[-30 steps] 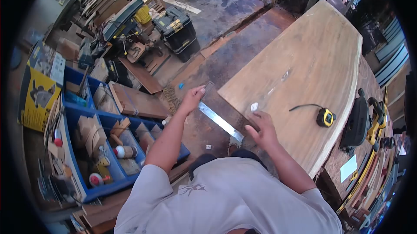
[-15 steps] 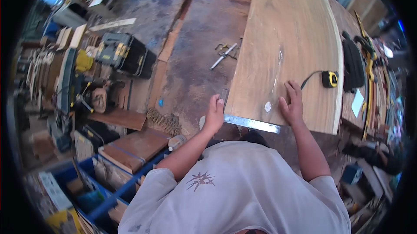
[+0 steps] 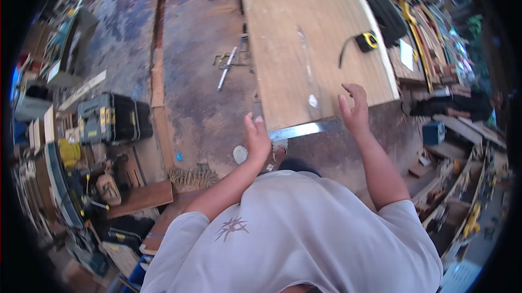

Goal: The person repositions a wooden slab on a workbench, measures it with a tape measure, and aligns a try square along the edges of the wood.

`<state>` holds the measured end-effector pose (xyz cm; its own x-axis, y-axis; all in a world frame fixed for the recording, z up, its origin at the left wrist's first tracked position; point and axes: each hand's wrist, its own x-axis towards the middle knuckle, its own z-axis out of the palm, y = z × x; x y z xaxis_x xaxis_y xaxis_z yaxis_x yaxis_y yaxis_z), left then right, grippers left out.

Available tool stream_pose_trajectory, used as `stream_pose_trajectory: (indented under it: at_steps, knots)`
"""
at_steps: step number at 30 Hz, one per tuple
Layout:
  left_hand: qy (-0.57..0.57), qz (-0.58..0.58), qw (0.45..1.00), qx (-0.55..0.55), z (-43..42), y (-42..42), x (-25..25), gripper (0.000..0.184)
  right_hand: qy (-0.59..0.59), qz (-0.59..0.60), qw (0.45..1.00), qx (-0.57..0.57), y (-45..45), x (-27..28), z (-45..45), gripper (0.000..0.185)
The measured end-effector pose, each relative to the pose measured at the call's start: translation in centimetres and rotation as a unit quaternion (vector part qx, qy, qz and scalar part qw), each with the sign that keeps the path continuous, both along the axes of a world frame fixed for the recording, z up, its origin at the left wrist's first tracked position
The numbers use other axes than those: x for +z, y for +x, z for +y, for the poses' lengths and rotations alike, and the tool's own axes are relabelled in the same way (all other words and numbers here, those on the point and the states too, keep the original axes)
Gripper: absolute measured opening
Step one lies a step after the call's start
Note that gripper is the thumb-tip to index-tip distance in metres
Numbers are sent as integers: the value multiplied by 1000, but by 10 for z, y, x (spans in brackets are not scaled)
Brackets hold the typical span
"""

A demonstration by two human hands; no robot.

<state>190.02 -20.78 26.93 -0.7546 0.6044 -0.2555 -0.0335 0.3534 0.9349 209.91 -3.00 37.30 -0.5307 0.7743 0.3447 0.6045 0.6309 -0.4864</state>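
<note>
On the left, a black and grey toolbox (image 3: 114,118) has yellow parts, but any words are too small to read. The left hand (image 3: 256,135) is partly closed on the dark end of the metal square (image 3: 296,131), at the near left corner of the big wood slab (image 3: 293,26). Its shiny blade runs along the near edge. The right hand (image 3: 354,109) is half open and holds nothing; it is farther from the white spot (image 3: 312,101) than before. Right of that, a yellow and black tape measure (image 3: 366,41) lies on the slab, its label unreadable.
</note>
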Motion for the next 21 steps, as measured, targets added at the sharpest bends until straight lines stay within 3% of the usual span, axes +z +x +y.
stream_pose_trajectory:
  at_steps: [1, 4, 5, 7, 8, 9, 10, 14, 16, 21]
  knots:
    - [4, -3, 1000, -19, 0, 2, -1, 40, 4, -3, 1000, -19, 16, -3, -13, 36]
    - [19, -19, 999, 18, 2, 4, -8, 38, -92, 95, 966, -221, 54, -37, -51, 29]
    - [29, -37, 999, 28, 1, 4, -9, 36, -87, 99, 963, -233, 60, -49, -63, 29]
    - [42, -51, 997, 29, 2, 2, -9, 35, -220, 133, 918, -303, 64, -67, -79, 31]
    - [51, -72, 996, 16, 0, -1, -8, 35, -219, 140, 915, -309, 63, -69, -81, 31]
    - [60, -91, 994, 5, 0, -3, -8, 34, -402, 219, 849, -265, 61, -70, -82, 30]
    - [59, -85, 995, 3, 1, -3, -8, 34, -567, 289, 744, -204, 58, -73, -83, 30]
    - [14, -23, 999, 47, 1, -1, -20, 27, -633, 287, 707, -129, 38, -80, -73, 25]
    - [54, -71, 995, 34, -2, -3, -32, 29, -644, 304, 688, -138, 33, -80, -68, 19]
    - [51, -72, 996, 27, -3, -9, -7, 28, -654, 374, 642, -141, 28, -84, -66, 18]
